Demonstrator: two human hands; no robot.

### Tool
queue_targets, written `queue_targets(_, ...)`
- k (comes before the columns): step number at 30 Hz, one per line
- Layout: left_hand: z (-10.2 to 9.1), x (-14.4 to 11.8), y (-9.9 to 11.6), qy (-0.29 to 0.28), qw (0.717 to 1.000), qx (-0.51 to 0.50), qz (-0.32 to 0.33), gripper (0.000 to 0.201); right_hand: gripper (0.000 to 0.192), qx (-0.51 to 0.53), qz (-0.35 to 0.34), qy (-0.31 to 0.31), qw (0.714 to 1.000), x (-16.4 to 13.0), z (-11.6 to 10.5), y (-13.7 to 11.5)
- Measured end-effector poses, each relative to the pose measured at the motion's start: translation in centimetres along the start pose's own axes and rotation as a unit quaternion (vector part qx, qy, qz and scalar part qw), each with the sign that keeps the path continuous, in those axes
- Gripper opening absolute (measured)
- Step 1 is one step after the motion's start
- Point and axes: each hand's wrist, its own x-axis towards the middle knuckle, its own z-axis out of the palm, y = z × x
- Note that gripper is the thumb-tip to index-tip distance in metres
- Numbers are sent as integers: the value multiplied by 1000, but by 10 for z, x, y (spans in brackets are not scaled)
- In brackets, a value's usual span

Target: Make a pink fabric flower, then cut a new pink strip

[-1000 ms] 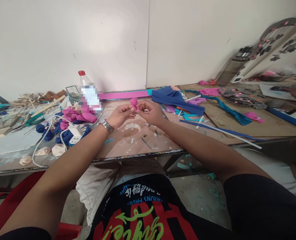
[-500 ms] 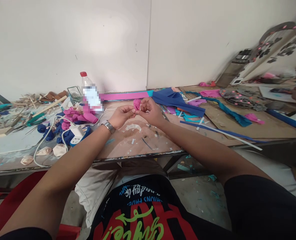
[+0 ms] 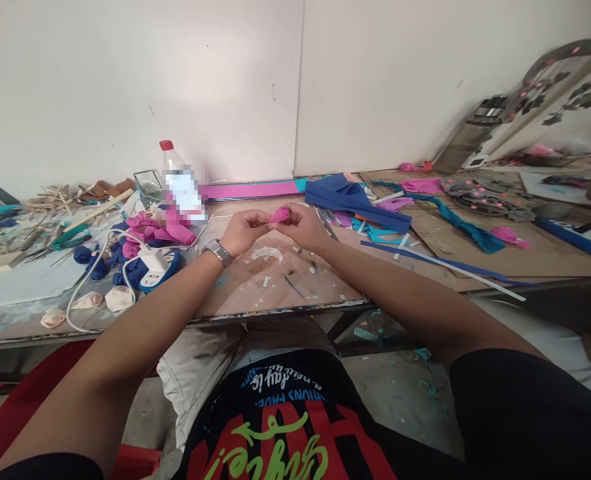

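- Pink foam, rolled into a small rose (image 3: 280,214), sits between the two hands above the middle of the bench (image 3: 285,280), its spiral end facing up.
- Left hand (image 3: 244,231) has its grip closed on the rose's left side, thumb and fingertips pinching it; a metal watch (image 3: 217,252) is on that wrist.
- Right hand (image 3: 302,227) grips the rose from the right, fingers curled around its base.
- Left of the hands lie a heap of pink and blue foam pieces (image 3: 145,241), a white power strip (image 3: 151,263) with its cable, and a plastic bottle (image 3: 176,181) with a red cap.
- Right of the hands, folded blue foam sheet (image 3: 350,200) rests on the bench, with teal and pink strips beyond it.
- Cream foam roses (image 3: 88,304) lie near the bench's front edge on the left.
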Motion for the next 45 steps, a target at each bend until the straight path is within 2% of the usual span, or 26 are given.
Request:
queue_targets(5,-1,0,2,3,1000,9,-3,42,36,24,10,-13,1000,1,0,3)
queue_targets(13,-2,0,2,8,999,37,2,40,27,-22,-17,-5,1000,2,-3,-1)
queue_targets(16,-1,-1,4,13,999,-10,-28,42,25,-26,-23,11,999,2,-4,0)
queue_targets(21,-2,-2,5,-7,992,-107,-72,48,33,38,26,24,999,3,-4,-1)
queue_targets(37,-1,-1,9,-8,995,-92,-45,43,45,90,41,31,995,3,-4,-6)
queue_targets(45,-1,-1,10,5,997,-76,-22,41,46,62,45,26,997,2,-5,-6)
